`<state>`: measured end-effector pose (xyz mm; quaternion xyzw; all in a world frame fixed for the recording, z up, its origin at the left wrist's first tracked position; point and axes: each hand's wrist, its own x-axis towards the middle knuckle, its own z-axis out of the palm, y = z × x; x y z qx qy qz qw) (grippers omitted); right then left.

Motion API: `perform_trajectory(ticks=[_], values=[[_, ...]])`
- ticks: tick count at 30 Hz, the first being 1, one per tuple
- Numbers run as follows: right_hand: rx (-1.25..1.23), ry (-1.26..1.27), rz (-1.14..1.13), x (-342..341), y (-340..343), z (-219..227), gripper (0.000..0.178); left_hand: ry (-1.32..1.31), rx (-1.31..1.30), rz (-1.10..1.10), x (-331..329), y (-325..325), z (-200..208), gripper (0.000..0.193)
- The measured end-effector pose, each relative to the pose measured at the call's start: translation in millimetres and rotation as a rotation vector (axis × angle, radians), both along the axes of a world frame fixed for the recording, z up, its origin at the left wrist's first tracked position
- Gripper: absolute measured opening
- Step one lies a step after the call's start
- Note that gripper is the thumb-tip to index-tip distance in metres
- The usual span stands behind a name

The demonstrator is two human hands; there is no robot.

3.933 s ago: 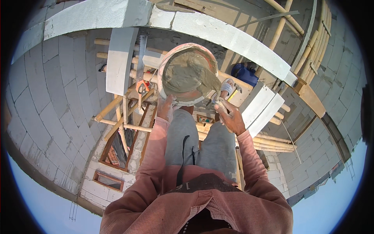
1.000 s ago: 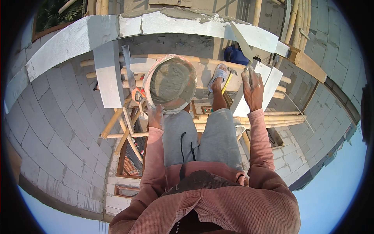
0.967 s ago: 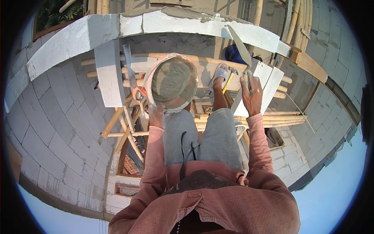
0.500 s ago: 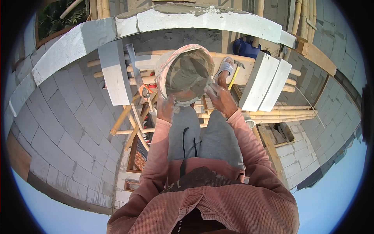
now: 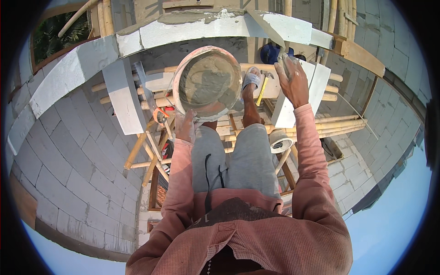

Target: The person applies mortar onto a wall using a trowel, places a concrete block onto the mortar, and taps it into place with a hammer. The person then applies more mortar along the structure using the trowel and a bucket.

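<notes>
Evidently, my left hand (image 5: 186,127) grips bucket (image 5: 220,109) at near rim; bucket sits left of centre, ahead of me. My right hand (image 5: 293,82) grasps trowel (image 5: 268,28) by handle, right. Bucket judged heavy, stiff; best hold: rim plus underside. Mortar (image 5: 206,78) inside soft, wet-looking. Trowel likely light, handle possibly slippery. Count: one mortar bucket, one trowel, one hammer (image 5: 261,90), one saw (image 5: 147,94). Loose white blocks flanking: one left (image 5: 123,96), two right (image 5: 319,85).
</notes>
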<state>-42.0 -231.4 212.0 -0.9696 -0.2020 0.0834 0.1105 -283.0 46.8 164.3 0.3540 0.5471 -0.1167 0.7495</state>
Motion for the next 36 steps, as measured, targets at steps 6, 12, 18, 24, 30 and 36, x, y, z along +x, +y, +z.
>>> perform_trajectory(ticks=[6,12,18,24,30,36], values=[[-0.423,0.15,-0.268,35.0,-13.1,2.7,0.044,0.067,0.051,-0.024,-11.3,10.7,8.8,0.047],[-0.027,-0.131,-0.057,11.3,-72.7,-4.1,0.046,0.11,0.053,0.122,-41.5,12.3,0.4,0.038],[0.276,1.023,-0.479,-55.6,5.9,57.3,0.047,0.14,0.093,0.159,-32.8,18.6,15.4,0.069],[0.059,0.624,0.315,-85.0,77.1,-17.0,0.041,-0.089,0.305,-0.012,-33.6,19.8,21.3,0.079],[0.205,0.815,0.329,-78.2,117.9,-14.5,0.037,0.0,0.305,0.146,-55.9,-9.4,3.8,0.071],[0.47,1.823,-0.364,-26.2,94.5,23.6,0.034,-0.01,-0.016,0.566,-39.1,-32.0,8.9,0.039]])
